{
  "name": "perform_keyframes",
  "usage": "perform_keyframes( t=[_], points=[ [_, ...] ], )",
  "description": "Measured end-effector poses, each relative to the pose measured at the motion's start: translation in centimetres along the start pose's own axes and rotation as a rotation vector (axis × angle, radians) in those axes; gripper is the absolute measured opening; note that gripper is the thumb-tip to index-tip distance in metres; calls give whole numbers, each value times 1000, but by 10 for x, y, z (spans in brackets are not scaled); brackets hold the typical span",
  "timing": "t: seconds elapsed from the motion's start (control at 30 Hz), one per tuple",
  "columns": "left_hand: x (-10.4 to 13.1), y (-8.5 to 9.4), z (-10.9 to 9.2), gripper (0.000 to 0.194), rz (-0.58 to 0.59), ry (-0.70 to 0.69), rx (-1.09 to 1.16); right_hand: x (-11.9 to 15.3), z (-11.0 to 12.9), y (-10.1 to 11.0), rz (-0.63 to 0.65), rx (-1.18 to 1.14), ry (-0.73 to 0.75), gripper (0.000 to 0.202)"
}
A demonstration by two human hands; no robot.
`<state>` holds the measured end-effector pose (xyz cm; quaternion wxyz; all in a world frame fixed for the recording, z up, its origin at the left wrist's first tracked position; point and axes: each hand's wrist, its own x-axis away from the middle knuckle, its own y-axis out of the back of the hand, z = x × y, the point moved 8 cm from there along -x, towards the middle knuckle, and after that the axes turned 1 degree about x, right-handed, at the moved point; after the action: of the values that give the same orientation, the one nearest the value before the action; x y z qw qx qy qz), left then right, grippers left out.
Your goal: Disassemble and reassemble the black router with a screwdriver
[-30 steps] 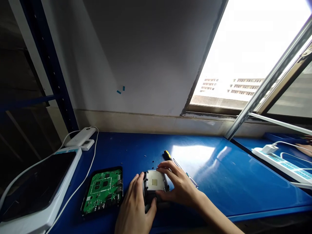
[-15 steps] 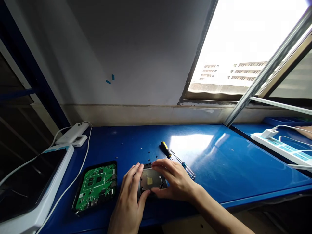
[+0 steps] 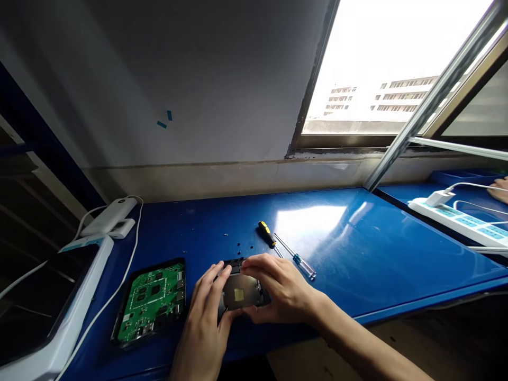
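Note:
Between my hands is a black device housing with a metal plate (image 3: 242, 291) in it, and a small yellowish square sits on the plate. My left hand (image 3: 204, 312) grips its left side, fingers over the far edge and thumb at the near edge. From the right, my right hand (image 3: 281, 290) closes on the same housing, its fingertips at the far edge and its thumb at the near one. Part of the housing is hidden under my fingers. To the left lies a green circuit board (image 3: 153, 299) in a black shell.
Beyond my hands lie a yellow-and-black screwdriver (image 3: 266, 234), a clear-handled screwdriver (image 3: 305, 265) and several tiny screws (image 3: 238, 244). A tablet-like black screen (image 3: 51, 296) and white cable (image 3: 119, 286) are at left. A power strip (image 3: 460, 218) and another person's hand (image 3: 499, 189) are at right.
The camera view has shifted slightly, so most things sit a little higher and further left. Both hands stay on the housing, and more of its far edge shows between them.

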<state>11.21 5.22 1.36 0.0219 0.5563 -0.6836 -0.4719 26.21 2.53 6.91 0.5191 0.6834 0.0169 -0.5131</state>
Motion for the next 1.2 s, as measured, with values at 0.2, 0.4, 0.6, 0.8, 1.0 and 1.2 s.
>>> perform_keyframes(
  t=[0.2, 0.4, 0.6, 0.8, 1.0, 1.2],
  points=[
    [-1, 5, 0, 47, -13, 32, 64, 1, -1, 1, -4, -5, -1, 50],
    [-1, 5, 3, 48, 4, 49, 74, 1, -2, 0, 17, -22, 7, 54],
    [-3, 4, 2, 53, 35, 51, 87, 1, 0, 1, 0, -19, 24, 55],
    [-3, 4, 5, 43, 34, 101, 91, 1, -1, 0, 13, -13, 19, 56],
    [-2, 4, 1, 42, 13, 63, 97, -1, -1, 1, 35, 27, 11, 51],
    [0, 5, 1, 44, -10, 47, 51, -1, -4, 3, 30, 28, -3, 53]
  ],
)
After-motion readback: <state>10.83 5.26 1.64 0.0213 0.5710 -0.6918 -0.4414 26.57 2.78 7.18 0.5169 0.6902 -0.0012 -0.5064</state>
